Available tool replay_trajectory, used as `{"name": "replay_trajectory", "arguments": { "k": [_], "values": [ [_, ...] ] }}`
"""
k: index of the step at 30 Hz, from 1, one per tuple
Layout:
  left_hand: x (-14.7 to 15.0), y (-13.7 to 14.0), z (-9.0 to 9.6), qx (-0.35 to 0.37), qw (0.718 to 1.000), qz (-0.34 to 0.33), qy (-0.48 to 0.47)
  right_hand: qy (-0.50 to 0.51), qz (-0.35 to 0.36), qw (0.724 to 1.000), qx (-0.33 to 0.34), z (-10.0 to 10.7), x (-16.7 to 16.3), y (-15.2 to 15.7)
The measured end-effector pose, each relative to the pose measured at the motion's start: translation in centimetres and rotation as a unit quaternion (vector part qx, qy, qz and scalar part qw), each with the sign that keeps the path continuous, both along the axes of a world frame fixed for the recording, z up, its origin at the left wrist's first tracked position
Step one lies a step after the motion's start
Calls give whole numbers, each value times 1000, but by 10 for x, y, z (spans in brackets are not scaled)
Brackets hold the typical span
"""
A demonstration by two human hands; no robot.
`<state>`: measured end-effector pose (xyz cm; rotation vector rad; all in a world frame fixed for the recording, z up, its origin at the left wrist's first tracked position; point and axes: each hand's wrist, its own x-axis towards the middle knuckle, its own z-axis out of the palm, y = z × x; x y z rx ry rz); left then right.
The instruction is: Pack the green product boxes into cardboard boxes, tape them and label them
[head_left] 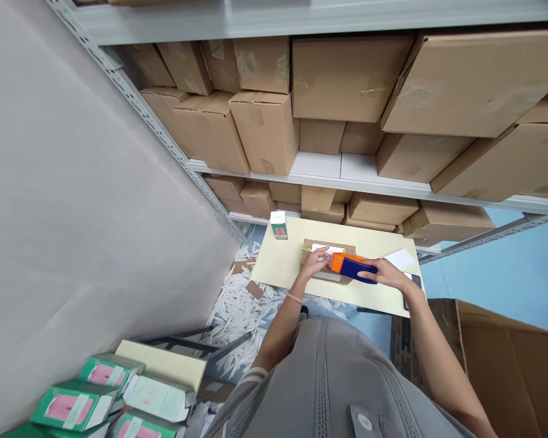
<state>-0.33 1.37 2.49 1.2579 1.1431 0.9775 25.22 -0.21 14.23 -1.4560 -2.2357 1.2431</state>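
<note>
My right hand (382, 272) is wrapped round the dark-blue body of an orange-and-blue handheld tool (352, 269), whose exact kind I cannot make out. At the tool's orange end is my left hand (316, 263), its fingers bent and close together; whatever is between them is too small to tell. Both hands are above a brown cardboard box (306, 244) on a pale yellow table (274, 267). A white piece (322, 247) shows on the box just beyond my left hand.
A small green-and-white box (278, 225) stands at the table's far left corner. White paper (399, 260) lies on the right. Shelves behind hold brown cartons (265, 131). Paper strips (237, 304) litter the floor; a large open carton (506, 365) and green boxes (68, 404) flank me.
</note>
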Motion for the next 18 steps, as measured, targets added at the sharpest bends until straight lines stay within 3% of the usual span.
{"name": "replay_trajectory", "arguments": {
  "k": [6, 14, 18],
  "values": [
    [2, 4, -8, -10, 1000, 23, 3, 8, 14, 1000, -13, 1, 0, 1],
    [10, 2, -14, -17, 998, 52, 23, -37, -1, 998, 43, 7, -10, 6],
    [-15, -5, -16, -66, 988, 139, 32, -76, -42, 993, 75, 15, 25, 11]
  ]
}}
